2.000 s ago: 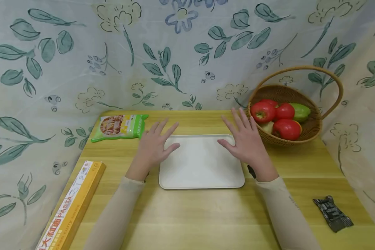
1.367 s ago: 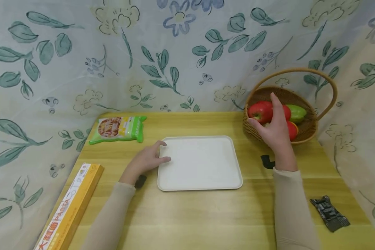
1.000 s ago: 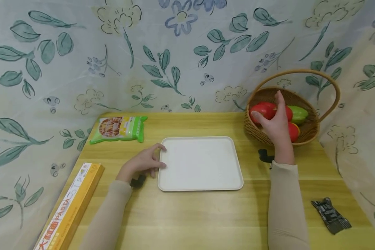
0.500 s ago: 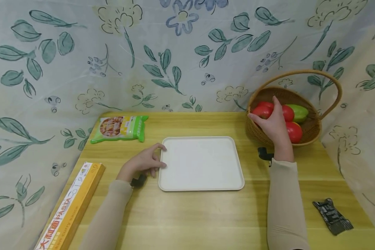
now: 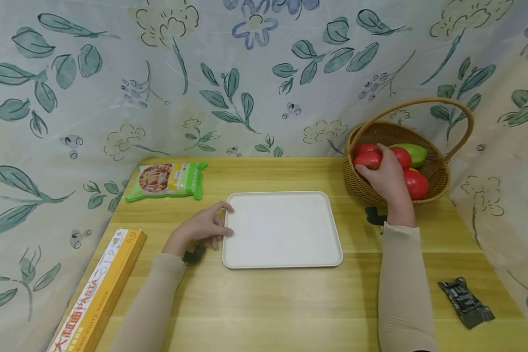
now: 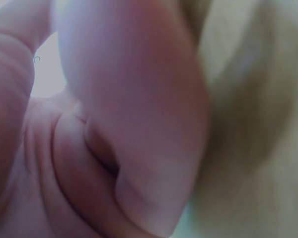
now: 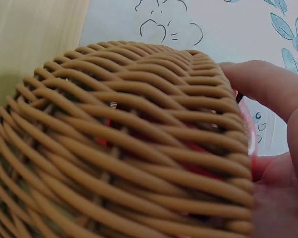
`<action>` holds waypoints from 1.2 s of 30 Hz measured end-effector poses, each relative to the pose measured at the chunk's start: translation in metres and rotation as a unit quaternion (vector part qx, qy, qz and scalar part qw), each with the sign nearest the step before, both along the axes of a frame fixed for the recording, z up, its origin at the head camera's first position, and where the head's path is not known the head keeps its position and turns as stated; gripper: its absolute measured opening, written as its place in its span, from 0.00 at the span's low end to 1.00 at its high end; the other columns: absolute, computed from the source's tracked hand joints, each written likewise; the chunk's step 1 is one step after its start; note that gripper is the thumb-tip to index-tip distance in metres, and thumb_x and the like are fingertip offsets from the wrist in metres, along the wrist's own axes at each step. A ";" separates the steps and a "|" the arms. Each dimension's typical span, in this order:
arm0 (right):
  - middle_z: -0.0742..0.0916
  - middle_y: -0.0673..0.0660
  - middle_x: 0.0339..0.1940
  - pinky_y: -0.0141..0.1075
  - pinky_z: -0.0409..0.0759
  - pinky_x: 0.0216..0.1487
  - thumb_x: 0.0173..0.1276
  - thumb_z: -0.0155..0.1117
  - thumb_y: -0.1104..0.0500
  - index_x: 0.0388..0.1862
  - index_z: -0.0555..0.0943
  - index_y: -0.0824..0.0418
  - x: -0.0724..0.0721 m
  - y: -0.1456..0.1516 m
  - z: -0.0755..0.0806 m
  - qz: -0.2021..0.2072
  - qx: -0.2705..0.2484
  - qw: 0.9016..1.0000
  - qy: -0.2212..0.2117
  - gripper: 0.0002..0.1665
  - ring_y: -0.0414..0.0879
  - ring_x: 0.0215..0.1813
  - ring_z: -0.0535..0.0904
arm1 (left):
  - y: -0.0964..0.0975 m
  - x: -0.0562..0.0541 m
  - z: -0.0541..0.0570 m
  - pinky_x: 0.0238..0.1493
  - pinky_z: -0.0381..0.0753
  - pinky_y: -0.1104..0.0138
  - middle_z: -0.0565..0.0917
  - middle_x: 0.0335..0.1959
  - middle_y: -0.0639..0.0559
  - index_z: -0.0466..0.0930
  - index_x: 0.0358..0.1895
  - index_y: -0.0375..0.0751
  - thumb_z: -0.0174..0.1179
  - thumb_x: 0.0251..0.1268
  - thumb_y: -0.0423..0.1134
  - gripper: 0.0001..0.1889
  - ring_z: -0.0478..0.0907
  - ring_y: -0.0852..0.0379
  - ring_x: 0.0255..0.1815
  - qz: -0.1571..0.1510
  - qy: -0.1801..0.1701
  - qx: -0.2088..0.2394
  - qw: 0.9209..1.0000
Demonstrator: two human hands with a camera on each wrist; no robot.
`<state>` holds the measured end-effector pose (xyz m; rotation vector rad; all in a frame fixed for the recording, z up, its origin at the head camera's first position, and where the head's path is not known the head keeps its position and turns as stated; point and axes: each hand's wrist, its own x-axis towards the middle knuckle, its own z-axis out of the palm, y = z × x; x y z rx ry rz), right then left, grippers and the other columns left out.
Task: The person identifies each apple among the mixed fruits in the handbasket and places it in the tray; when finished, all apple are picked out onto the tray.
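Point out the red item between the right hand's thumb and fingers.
The left front red item in the basket: the right hand curls round it. The rear red item, upper right red item and lower right red item lie outside that hold.

I have a pale wood-grain table (image 5: 273, 305) in front of me. A white tray (image 5: 283, 230) with rounded corners lies flat near its middle. At the far left I see a green-edged food packet (image 5: 167, 181), and nearer me, along the left edge, a long yellow pasta box (image 5: 99, 288). A wicker basket (image 5: 360, 182) stands at the far right. On my near right lies a small black packet (image 5: 466, 303), its print too small for me to read.
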<state>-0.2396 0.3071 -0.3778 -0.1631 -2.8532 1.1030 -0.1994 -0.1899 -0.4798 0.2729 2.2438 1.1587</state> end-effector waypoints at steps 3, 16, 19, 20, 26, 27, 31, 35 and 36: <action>0.62 0.75 0.83 0.73 0.64 0.76 0.78 0.63 0.48 0.86 0.49 0.67 -0.001 -0.002 -0.002 -0.006 0.004 1.000 0.007 0.52 0.75 0.77 0.64 | 0.000 0.000 -0.001 0.20 0.79 0.64 0.86 0.27 0.45 0.66 0.72 0.58 0.74 0.67 0.48 0.34 0.83 0.52 0.17 0.000 0.003 -0.002 1.000; 0.67 0.69 0.83 0.73 0.67 0.74 0.74 0.67 0.47 0.85 0.58 0.61 -0.001 -0.001 -0.009 -0.052 -0.014 0.998 0.035 0.48 0.71 0.76 0.67 | 0.001 0.000 -0.002 0.20 0.80 0.64 0.86 0.27 0.46 0.67 0.72 0.58 0.74 0.68 0.48 0.33 0.83 0.52 0.17 -0.001 0.000 -0.002 1.000; 0.69 0.67 0.83 0.72 0.68 0.74 0.74 0.68 0.47 0.85 0.60 0.59 0.000 -0.002 -0.007 -0.066 -0.028 0.996 0.053 0.48 0.69 0.76 0.68 | 0.000 0.000 -0.001 0.20 0.80 0.64 0.86 0.27 0.46 0.67 0.71 0.58 0.74 0.68 0.48 0.33 0.83 0.52 0.17 -0.001 0.001 -0.004 1.000; 0.69 0.66 0.83 0.71 0.68 0.74 0.74 0.69 0.47 0.85 0.60 0.58 0.001 -0.003 -0.006 -0.072 -0.035 0.995 0.060 0.48 0.68 0.76 0.68 | 0.000 0.000 -0.001 0.20 0.80 0.64 0.86 0.27 0.46 0.67 0.71 0.58 0.74 0.68 0.47 0.33 0.83 0.52 0.17 -0.001 0.001 -0.005 1.000; 0.70 0.55 0.84 0.60 0.69 0.79 0.74 0.69 0.48 0.87 0.60 0.47 0.009 -0.006 0.002 -0.111 -0.114 0.983 0.089 0.47 0.58 0.80 0.67 | 0.000 0.000 -0.001 0.20 0.81 0.63 0.85 0.27 0.46 0.67 0.72 0.58 0.74 0.67 0.47 0.34 0.83 0.52 0.17 0.001 0.001 -0.008 1.000; 0.70 0.52 0.84 0.56 0.69 0.81 0.74 0.70 0.49 0.87 0.59 0.45 0.009 -0.006 0.002 -0.116 -0.136 0.979 0.094 0.48 0.55 0.81 0.66 | 0.000 0.000 -0.001 0.20 0.81 0.63 0.86 0.27 0.46 0.67 0.72 0.58 0.74 0.67 0.47 0.34 0.83 0.52 0.17 0.001 0.001 -0.008 1.000; 0.74 0.44 0.81 0.41 0.64 0.85 0.73 0.72 0.53 0.87 0.57 0.43 0.008 -0.006 0.003 -0.126 -0.243 0.954 0.120 0.50 0.41 0.83 0.65 | 0.000 0.000 -0.001 0.20 0.81 0.63 0.85 0.27 0.45 0.66 0.73 0.58 0.74 0.67 0.48 0.35 0.83 0.52 0.17 -0.001 0.007 -0.004 1.000; 0.78 0.46 0.76 0.36 0.65 0.84 0.71 0.74 0.58 0.86 0.61 0.45 0.009 -0.006 0.003 -0.123 -0.367 0.911 0.145 0.49 0.39 0.81 0.66 | -0.001 -0.001 -0.002 0.20 0.81 0.63 0.85 0.26 0.46 0.66 0.74 0.59 0.74 0.68 0.48 0.35 0.83 0.52 0.17 -0.003 0.010 -0.001 1.000; 0.79 0.47 0.75 0.35 0.67 0.83 0.70 0.75 0.59 0.85 0.63 0.46 0.010 -0.006 0.003 -0.122 -0.394 0.898 0.150 0.49 0.40 0.80 0.67 | -0.001 0.000 -0.001 0.20 0.81 0.63 0.85 0.27 0.46 0.66 0.74 0.59 0.74 0.68 0.48 0.35 0.83 0.52 0.17 -0.002 0.010 0.000 1.000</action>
